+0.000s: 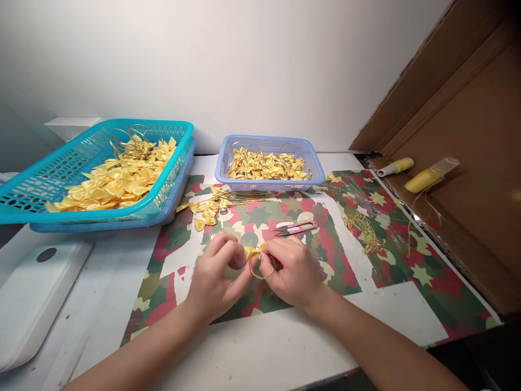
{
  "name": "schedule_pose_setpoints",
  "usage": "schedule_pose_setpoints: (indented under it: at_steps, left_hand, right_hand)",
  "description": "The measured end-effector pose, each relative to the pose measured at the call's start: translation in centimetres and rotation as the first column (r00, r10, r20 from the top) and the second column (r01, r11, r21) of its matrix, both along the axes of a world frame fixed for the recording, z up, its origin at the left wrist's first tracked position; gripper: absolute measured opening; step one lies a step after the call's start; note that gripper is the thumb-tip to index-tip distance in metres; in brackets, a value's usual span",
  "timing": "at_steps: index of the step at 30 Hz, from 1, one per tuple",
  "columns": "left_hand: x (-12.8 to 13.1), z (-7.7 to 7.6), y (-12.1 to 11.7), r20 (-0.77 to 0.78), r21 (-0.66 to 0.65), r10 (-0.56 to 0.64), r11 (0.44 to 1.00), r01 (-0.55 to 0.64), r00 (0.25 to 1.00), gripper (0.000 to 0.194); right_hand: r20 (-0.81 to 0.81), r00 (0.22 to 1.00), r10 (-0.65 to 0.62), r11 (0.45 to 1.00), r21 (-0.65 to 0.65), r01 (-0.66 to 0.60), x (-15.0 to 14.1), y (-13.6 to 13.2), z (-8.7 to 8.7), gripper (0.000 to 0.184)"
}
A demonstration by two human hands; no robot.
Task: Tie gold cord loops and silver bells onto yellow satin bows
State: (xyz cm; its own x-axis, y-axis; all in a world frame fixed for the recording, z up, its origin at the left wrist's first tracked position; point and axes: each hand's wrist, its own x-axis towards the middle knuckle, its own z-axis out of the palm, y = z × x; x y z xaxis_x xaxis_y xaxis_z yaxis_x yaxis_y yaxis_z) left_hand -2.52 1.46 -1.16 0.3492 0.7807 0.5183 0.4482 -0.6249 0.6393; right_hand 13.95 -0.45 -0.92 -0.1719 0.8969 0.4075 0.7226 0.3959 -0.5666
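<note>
Between my two hands is a small yellow ribbon bow (pixel 252 252) with a loop of thin gold cord (pixel 260 277) hanging below it. My left hand (pixel 217 274) pinches the bow's left side with bent fingers. On the other side, my right hand (pixel 291 266) is closed on the bow and the cord; its fingertips partly hide them. Just beyond my right hand lie pink thread snips (pixel 296 228). Several yellow bows (pixel 209 209) with straight lengths of gold cord (pixel 250 199) rest on the patterned sheet past my left hand.
A turquoise basket (pixel 171 179) heaped with yellow bows stands at left, stacked on a blue one. At the back is a periwinkle basket (pixel 268 184) of corded bows. Gold cord scraps (pixel 368 233) lie at right, by a cardboard wall (pixel 459 108). A white device (pixel 36 304) sits front left.
</note>
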Motion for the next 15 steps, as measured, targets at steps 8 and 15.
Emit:
schedule_pose_setpoints:
  at_steps: [8, 15]
  left_hand:
    - [-0.58, -0.24, 0.66, -0.324, 0.063, -0.031, 0.997, 0.054, 0.946, 0.023]
    - [-0.16, 0.22, 0.51, -0.131, -0.063, -0.102, 0.994, 0.095, 0.986, 0.028]
  right_hand:
    - [-0.05, 0.998, 0.027, 0.997, 0.071, -0.023, -0.03, -0.02, -0.51, 0.024]
    - [-0.236, 0.971, 0.024, 0.999, -0.015, -0.028, 0.21, 0.03, 0.14, 0.025]
